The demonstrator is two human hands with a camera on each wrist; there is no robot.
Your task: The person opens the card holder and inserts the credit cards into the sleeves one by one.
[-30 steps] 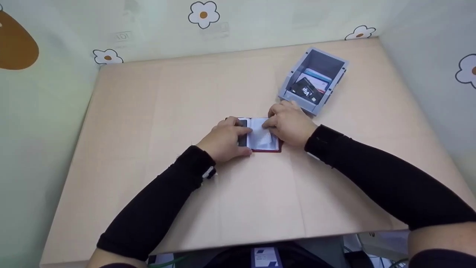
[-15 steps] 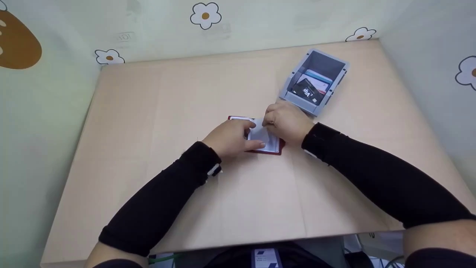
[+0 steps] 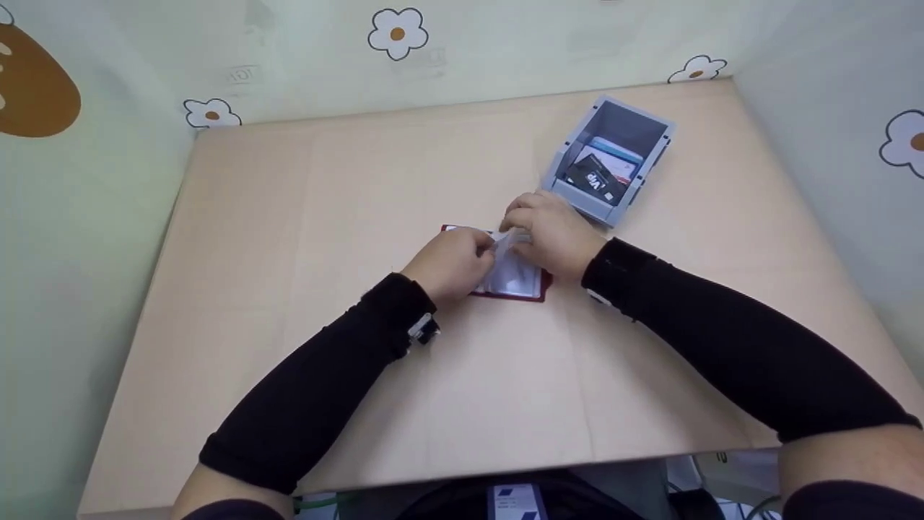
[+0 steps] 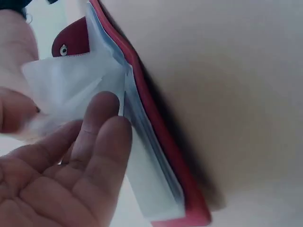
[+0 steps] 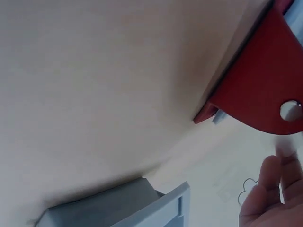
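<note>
A red card holder (image 3: 518, 283) with clear plastic sleeves lies spread on the table in the head view. My left hand (image 3: 451, 267) is over its left half, its fingers bent in and pinching at a raised sleeve (image 4: 66, 78). From the other side my right hand (image 3: 557, 235) holds the upper part of that sleeve between thumb and fingers. In the left wrist view the sleeve stands up, creased, between both hands. The red flap (image 5: 260, 80) with its round snap sticks out at the holder's right side. Part of the holder's left half is hidden under my left hand.
A grey plastic bin (image 3: 583, 204) stands just beyond my right hand. Inside lie a black card with "VIP" lettering (image 3: 596, 180) and several white and blue cards (image 3: 618, 149). Walls border the table's (image 3: 303, 217) back and right side.
My left hand has shifted right, over the holder's left half, and its spread fingers have drawn together. My right hand has moved slightly left, and the sleeve now stands raised between the hands.
</note>
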